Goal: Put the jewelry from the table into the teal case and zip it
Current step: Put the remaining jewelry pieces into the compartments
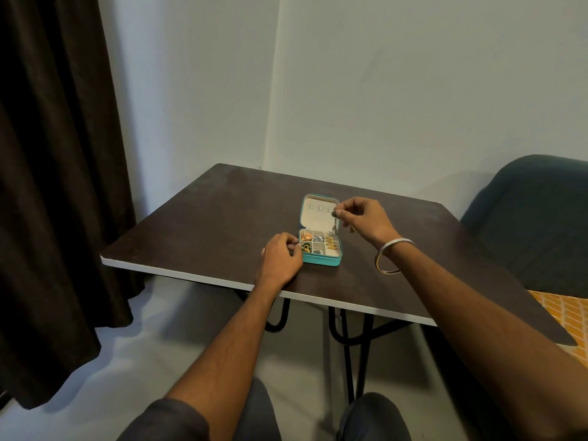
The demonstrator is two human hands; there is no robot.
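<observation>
Head view: I am seated at a dark brown bench (222, 218) with a pale front edge and black bent legs, set into the corner of a room with plain grey-white walls. A dark curtain (57, 154) hangs well to the left of the bench, a dark blue chair (525, 218) stands just off its right end, and a patch of orange patterned cloth (560, 316) shows below that chair. The floor is pale grey.

The teal case (321, 261) lies open near the middle of the bench, a little toward my edge. Its lid (318, 211) stands up on the far side, cream lining facing me, so the case opens toward me and its hinge runs left to right. The tray is split into small compartments holding gold and silver jewelry (318, 243). I can read no writing or brand on it.

My left hand (280, 259) rests at the case's left side, fingers curled against its edge. My right hand (362, 219), a metal bangle (393, 256) on its wrist, is just right of the lid; its grip pinches a small dark flower-shaped earring (333, 213) with a piece dangling down, held above the tray's right compartments.
</observation>
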